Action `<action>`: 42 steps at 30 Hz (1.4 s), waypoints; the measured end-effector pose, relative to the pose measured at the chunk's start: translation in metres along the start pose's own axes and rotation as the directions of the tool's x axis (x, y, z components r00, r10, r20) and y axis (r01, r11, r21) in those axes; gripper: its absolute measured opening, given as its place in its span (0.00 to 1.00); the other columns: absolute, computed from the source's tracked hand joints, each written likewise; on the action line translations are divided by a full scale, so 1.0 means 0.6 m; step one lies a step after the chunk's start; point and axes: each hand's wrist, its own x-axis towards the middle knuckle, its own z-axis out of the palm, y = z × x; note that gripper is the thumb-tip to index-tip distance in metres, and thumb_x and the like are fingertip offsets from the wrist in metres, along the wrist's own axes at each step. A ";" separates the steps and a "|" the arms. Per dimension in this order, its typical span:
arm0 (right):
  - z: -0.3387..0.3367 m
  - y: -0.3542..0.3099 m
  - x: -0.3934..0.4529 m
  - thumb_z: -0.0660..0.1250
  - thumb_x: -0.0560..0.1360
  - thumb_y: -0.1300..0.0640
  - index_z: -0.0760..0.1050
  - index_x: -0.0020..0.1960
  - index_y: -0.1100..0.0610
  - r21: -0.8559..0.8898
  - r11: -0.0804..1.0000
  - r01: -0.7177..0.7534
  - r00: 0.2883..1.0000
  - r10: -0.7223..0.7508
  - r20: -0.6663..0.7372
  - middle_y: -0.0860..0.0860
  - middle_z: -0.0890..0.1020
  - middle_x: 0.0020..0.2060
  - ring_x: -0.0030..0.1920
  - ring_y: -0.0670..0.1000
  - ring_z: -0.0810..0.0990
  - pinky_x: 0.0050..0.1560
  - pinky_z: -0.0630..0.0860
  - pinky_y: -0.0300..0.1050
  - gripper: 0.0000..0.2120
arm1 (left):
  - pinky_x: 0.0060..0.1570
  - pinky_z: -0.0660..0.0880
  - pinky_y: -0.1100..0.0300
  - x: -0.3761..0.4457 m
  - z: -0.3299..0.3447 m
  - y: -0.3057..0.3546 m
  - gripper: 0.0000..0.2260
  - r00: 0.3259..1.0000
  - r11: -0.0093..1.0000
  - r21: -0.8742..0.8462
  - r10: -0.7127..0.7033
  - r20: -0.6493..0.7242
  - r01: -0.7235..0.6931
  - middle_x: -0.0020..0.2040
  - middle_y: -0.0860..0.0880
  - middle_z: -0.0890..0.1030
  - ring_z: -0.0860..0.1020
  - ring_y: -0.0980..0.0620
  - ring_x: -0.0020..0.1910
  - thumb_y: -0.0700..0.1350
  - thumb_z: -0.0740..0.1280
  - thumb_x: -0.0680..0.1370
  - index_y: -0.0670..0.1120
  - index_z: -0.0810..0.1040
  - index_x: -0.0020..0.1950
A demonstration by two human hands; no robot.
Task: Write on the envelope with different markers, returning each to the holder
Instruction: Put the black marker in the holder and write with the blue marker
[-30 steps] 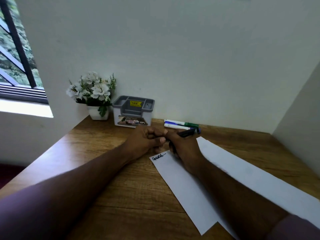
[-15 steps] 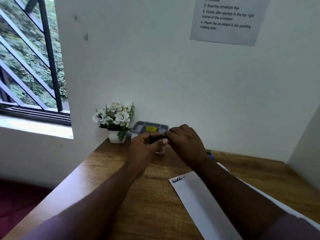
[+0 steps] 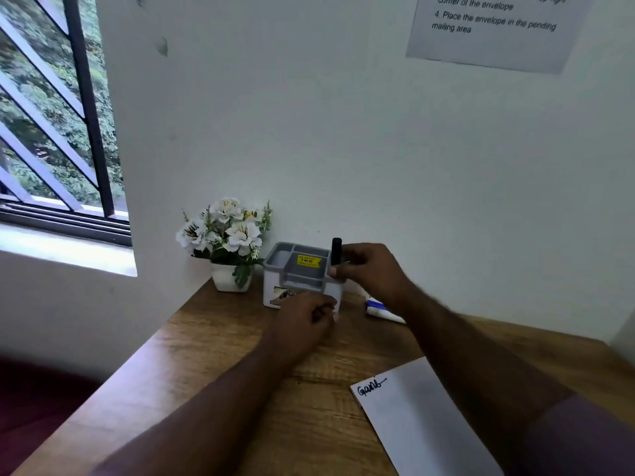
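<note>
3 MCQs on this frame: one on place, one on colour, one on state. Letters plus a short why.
1. Where is the black marker?
A. flat on the envelope
B. upright at the holder's right end
C. in the flower pot

2. What colour is the sticker on the holder?
A. yellow
B. red
C. blue

3. State of the envelope?
A. blank
B. folded in half
C. has black writing at its top left corner

Answers: 1 B, the right hand holds it upright there; 2 A, it is plainly yellow; 3 C, a scrawled word shows.
</note>
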 end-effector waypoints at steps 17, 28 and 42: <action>-0.094 0.088 -0.080 0.67 0.73 0.58 0.76 0.59 0.53 -0.871 0.488 -0.060 0.925 0.354 0.134 0.56 0.76 0.58 0.54 0.57 0.78 0.48 0.73 0.45 0.14 | 0.42 0.67 0.65 -0.015 0.012 0.017 0.11 0.998 0.948 0.315 0.041 0.050 -0.054 0.52 0.54 0.80 0.74 0.59 0.48 0.52 0.64 0.76 0.52 0.79 0.55; -0.094 0.009 -0.157 0.71 0.73 0.57 0.77 0.40 0.60 0.082 0.993 -0.081 0.997 0.082 -0.004 0.56 0.84 0.33 0.33 0.55 0.83 0.31 0.79 0.45 0.07 | 0.48 0.71 0.60 -0.031 0.035 0.083 0.18 0.953 0.928 0.220 0.303 0.020 -0.300 0.57 0.50 0.80 0.77 0.51 0.53 0.56 0.62 0.77 0.49 0.74 0.64; -0.125 0.080 -0.193 0.70 0.74 0.60 0.76 0.30 0.57 0.770 0.637 0.030 0.727 0.515 -0.454 0.52 0.74 0.20 0.18 0.48 0.68 0.18 0.65 0.36 0.13 | 0.38 0.66 0.69 -0.025 0.018 0.054 0.05 0.991 0.971 0.210 0.096 0.090 -0.113 0.43 0.57 0.76 0.74 0.60 0.41 0.51 0.64 0.77 0.53 0.76 0.51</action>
